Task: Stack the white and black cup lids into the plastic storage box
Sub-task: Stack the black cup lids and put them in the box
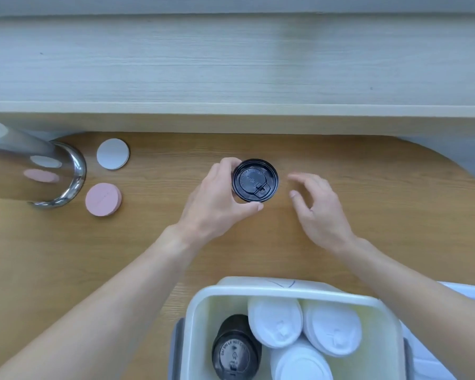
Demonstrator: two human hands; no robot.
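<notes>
At the table's near edge sits the plastic storage box, holding three stacks of white lids and one stack of black lids. Farther in, near the table's middle, the left hand grips a single black lid by its rim between fingers and thumb. The right hand hovers just beside it, fingers relaxed, holding nothing. Toward the left edge lie a white coaster and a pink coaster beside a metal cylinder.

One head-worn camera looks steeply down, close over the bench, facing the shelf behind it.
</notes>
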